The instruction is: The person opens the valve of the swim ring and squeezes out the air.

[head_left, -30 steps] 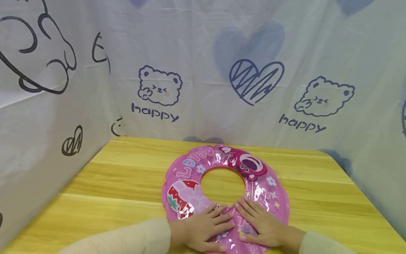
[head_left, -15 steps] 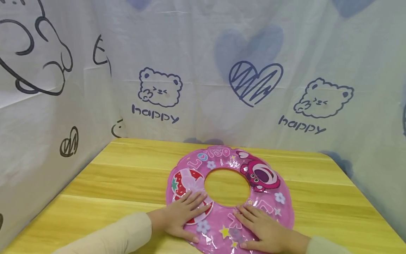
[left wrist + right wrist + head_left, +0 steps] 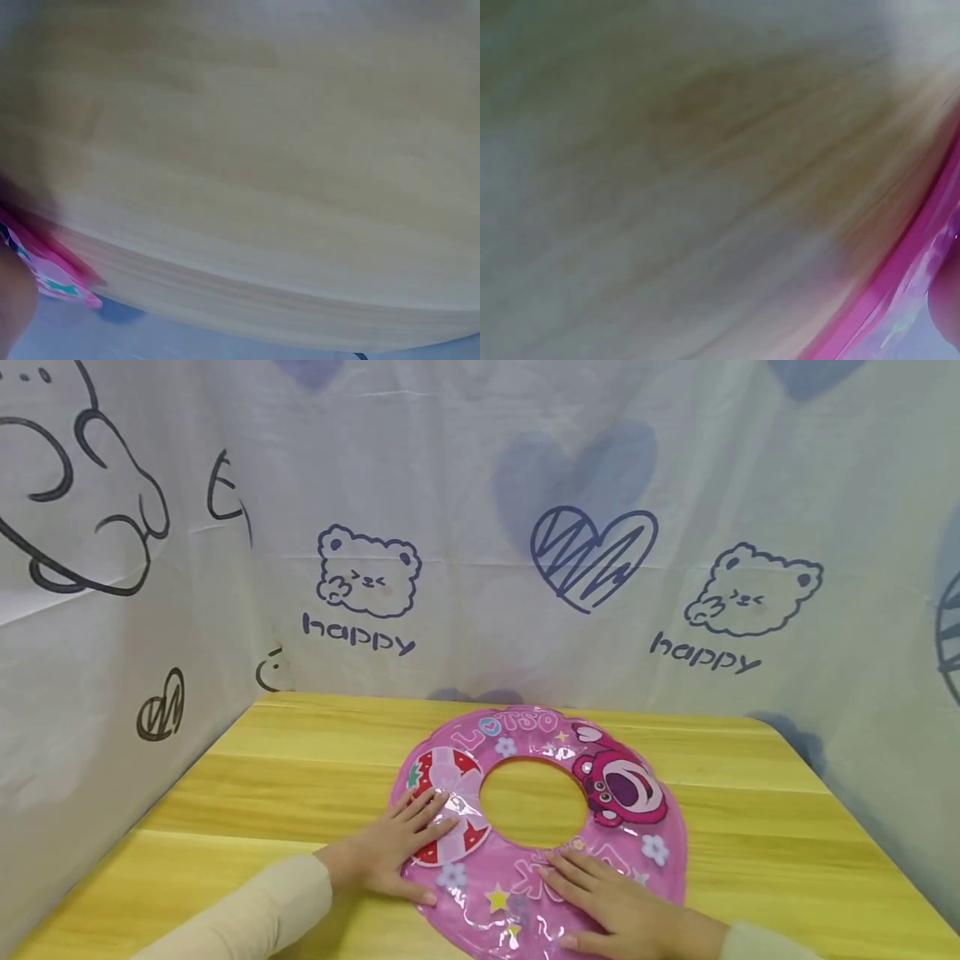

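Note:
A pink inflatable swim ring (image 3: 495,927) lies flat on the table, printed with LOTSO lettering, a bear, a strawberry, flowers and stars. My left hand (image 3: 393,847) rests with spread, straight fingers on the ring's left side, over the strawberry print. On the near right part of the ring my right hand (image 3: 611,902) lies flat, its fingertips by the edge of the centre hole. The left wrist view catches only a sliver of the ring (image 3: 56,274) at lower left. In the right wrist view, the ring's pink edge (image 3: 877,300) runs along the lower right.
The wood-grain table (image 3: 300,777) extends on both sides of the ring. Behind it hangs a white cloth (image 3: 465,610) printed with hearts, bears and the word happy. Another cloth wall (image 3: 90,693) stands along the left side.
The swim ring has turned clockwise, its bear and strawberry prints shifting round. My left hand has moved left and away from the right hand. The right hand has stayed nearly in place.

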Motion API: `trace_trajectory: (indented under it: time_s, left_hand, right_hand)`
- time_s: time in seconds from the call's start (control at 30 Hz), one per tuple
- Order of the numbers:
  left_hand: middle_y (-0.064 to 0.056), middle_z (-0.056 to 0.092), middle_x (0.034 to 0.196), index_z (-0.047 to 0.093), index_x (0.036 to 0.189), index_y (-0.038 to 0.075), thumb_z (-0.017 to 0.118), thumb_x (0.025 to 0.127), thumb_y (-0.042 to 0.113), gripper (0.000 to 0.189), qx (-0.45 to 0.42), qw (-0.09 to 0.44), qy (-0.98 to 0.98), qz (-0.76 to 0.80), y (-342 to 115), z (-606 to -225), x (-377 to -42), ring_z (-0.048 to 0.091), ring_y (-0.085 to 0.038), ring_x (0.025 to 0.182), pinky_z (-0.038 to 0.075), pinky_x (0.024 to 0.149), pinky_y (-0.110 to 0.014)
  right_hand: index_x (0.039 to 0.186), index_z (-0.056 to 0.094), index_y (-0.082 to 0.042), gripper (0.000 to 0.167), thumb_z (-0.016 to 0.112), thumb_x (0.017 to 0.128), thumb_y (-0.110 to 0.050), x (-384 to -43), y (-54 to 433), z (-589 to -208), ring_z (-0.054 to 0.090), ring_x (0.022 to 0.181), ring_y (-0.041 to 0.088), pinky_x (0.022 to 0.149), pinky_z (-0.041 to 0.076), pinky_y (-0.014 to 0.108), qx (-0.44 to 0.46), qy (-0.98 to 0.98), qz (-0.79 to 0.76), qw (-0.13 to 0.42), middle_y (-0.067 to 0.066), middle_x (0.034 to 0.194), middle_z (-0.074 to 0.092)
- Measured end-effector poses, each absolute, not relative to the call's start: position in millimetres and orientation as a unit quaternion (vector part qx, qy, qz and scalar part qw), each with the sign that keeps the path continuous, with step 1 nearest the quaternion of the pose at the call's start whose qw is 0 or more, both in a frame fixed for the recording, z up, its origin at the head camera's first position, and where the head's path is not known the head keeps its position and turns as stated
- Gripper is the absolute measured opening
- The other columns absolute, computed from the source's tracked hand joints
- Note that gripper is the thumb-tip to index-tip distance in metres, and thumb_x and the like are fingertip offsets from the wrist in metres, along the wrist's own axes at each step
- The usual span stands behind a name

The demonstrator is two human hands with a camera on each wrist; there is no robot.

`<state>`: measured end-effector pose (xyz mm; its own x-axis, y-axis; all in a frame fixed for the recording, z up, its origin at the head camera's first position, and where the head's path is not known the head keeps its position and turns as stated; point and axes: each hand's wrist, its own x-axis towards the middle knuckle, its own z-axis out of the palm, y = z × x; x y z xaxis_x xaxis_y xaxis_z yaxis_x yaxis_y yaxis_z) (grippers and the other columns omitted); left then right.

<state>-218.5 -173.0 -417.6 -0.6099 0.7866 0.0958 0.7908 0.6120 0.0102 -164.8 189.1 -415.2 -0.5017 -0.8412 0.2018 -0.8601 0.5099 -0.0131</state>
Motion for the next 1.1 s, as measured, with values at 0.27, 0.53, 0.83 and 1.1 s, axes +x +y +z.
trace_trajectory:
  time_s: [0.27,0.53,0.83,1.1]
  left_hand:
    - [-0.022,0.019,0.153,0.028,0.147,0.013,0.045,0.077,0.075,0.095,-0.413,0.042,-0.909,-0.019,-187,-415,-223,0.017,-0.041,0.140,0.017,0.112,-0.057]
    - [-0.020,0.016,0.154,0.023,0.148,0.009,0.045,0.080,0.071,0.095,-0.439,0.036,-0.896,-0.051,-167,-403,-209,0.013,-0.039,0.142,0.015,0.113,-0.055]
    - [-0.022,0.009,0.155,0.021,0.147,0.004,0.052,0.079,0.066,0.097,-0.468,0.016,-0.881,-0.067,-122,-400,-198,0.010,-0.038,0.143,0.012,0.114,-0.052]
    - [-0.019,0.009,0.155,0.021,0.148,0.009,0.053,0.078,0.068,0.097,-0.455,-0.009,-0.888,-0.061,-105,-402,-194,0.009,-0.038,0.143,0.012,0.115,-0.052]
  right_hand:
    - [0.143,0.036,-0.011,0.059,0.047,0.094,-0.043,-171,190,-408,0.040,0.131,0.030,0.111,-0.009,0.009,0.516,-0.848,0.069,0.100,0.008,0.146,0.041]
    - [0.139,0.041,-0.003,0.060,0.054,0.091,-0.037,-207,213,-395,0.040,0.129,0.039,0.115,-0.003,0.016,0.430,-0.888,0.080,0.141,0.018,0.143,0.042]
    - [0.142,0.032,0.000,0.068,0.050,0.092,-0.042,-250,235,-392,0.022,0.137,0.044,0.111,0.017,0.060,0.276,-0.953,0.117,0.054,0.023,0.149,0.027]
    - [0.140,0.035,0.003,0.072,0.053,0.089,-0.045,-260,243,-417,0.026,0.133,0.049,0.108,0.019,0.063,0.285,-0.952,0.102,0.038,0.028,0.146,0.030]
